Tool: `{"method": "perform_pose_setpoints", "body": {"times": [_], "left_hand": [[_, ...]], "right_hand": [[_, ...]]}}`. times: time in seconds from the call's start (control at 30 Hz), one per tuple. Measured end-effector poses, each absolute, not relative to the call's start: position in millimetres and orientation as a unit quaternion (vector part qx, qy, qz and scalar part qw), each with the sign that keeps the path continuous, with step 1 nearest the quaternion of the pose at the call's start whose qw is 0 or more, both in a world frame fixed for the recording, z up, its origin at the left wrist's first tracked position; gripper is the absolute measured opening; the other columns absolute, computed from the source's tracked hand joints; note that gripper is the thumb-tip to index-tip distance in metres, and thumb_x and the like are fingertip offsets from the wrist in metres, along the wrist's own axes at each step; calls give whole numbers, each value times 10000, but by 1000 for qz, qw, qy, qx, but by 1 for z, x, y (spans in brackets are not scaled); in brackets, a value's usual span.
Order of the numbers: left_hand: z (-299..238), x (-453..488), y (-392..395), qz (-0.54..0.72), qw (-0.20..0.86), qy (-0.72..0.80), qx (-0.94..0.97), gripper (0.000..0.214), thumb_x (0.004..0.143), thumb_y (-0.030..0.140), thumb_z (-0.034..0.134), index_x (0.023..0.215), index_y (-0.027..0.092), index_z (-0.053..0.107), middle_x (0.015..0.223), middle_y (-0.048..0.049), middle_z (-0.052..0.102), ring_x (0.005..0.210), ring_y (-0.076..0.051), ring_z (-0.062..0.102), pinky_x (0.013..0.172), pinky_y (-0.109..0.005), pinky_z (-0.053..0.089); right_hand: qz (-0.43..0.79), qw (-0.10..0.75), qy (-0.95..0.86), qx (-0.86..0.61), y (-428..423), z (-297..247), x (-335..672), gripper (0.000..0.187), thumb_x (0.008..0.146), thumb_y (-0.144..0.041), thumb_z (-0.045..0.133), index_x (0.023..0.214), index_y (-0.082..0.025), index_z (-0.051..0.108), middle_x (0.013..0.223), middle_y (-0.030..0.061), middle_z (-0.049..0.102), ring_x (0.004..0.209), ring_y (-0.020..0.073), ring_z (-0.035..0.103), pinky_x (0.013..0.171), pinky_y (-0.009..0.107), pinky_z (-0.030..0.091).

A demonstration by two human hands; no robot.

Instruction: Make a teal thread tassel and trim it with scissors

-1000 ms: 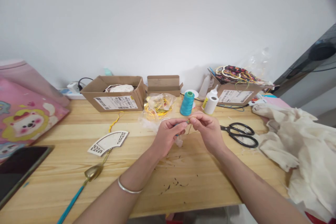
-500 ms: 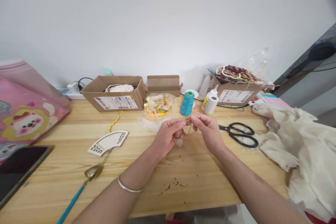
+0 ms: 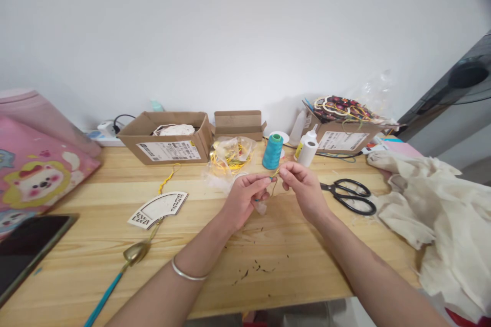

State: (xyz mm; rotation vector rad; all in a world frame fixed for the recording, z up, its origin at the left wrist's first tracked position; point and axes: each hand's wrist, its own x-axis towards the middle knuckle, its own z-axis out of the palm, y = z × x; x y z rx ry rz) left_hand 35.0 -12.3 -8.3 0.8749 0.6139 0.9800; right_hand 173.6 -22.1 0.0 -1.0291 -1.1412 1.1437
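My left hand [image 3: 245, 198] and my right hand [image 3: 303, 190] meet above the middle of the wooden table [image 3: 238, 260], fingertips pinched together on a thin yellow-green thread [image 3: 273, 184] that hangs down between them. A bit of teal shows under the left fingers. Just behind the hands stands a teal thread spool [image 3: 272, 151]. A silver bangle [image 3: 187, 275] circles my left wrist.
Black scissors [image 3: 351, 195] lie right of my hands, beside crumpled cream cloth [image 3: 433, 209]. A white glue bottle [image 3: 307, 149], a plastic bag of yellow cord [image 3: 230, 154] and cardboard boxes [image 3: 169, 138] line the back. A white cut-out fan piece [image 3: 158, 208] with a teal-handled tassel [image 3: 115, 277] lies at left, near a dark tablet [image 3: 28, 248].
My hands have stayed pinched together on the thread, with only small finger shifts. The view has tilted very slightly.
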Motion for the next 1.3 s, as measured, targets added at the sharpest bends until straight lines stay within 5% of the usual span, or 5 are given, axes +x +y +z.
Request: {"method": "perform_pose_setpoints", "body": {"times": [0.5, 0.77, 0.97, 1.3], "left_hand": [[-15, 34, -9, 467, 704, 310, 436, 90, 653, 230, 652, 695, 160, 690, 487, 41, 495, 453, -28, 343, 486, -204, 300], [-10, 33, -10, 466, 739, 284, 395, 134, 657, 239, 648, 709, 121, 684, 382, 92, 237, 438, -32, 256, 498, -199, 322], [-9, 34, -10, 466, 740, 280, 396, 139, 642, 248, 655, 702, 127, 687, 391, 84, 259, 444, -37, 255, 491, -201, 314], [-11, 36, -11, 459, 730, 298, 410, 121, 640, 244, 656, 687, 138, 691, 380, 81, 265, 441, -41, 284, 491, -211, 300]], "right_hand": [[695, 532, -362, -321, -23, -1, 172, 145, 714, -277, 616, 685, -144, 565, 603, -29, 393, 563, 58, 369, 478, 160, 291], [564, 552, -464, -402, -23, 3, 177, 158, 698, -323, 613, 708, -165, 611, 610, -32, 476, 520, 55, 368, 486, 193, 301], [499, 545, -496, -455, -24, 7, 176, 169, 639, -296, 649, 760, -178, 649, 650, -16, 569, 511, 64, 393, 495, 214, 307], [506, 557, -494, -435, -23, 1, 175, 172, 676, -327, 623, 669, -164, 570, 567, -42, 464, 473, 48, 340, 454, 198, 249]]}}
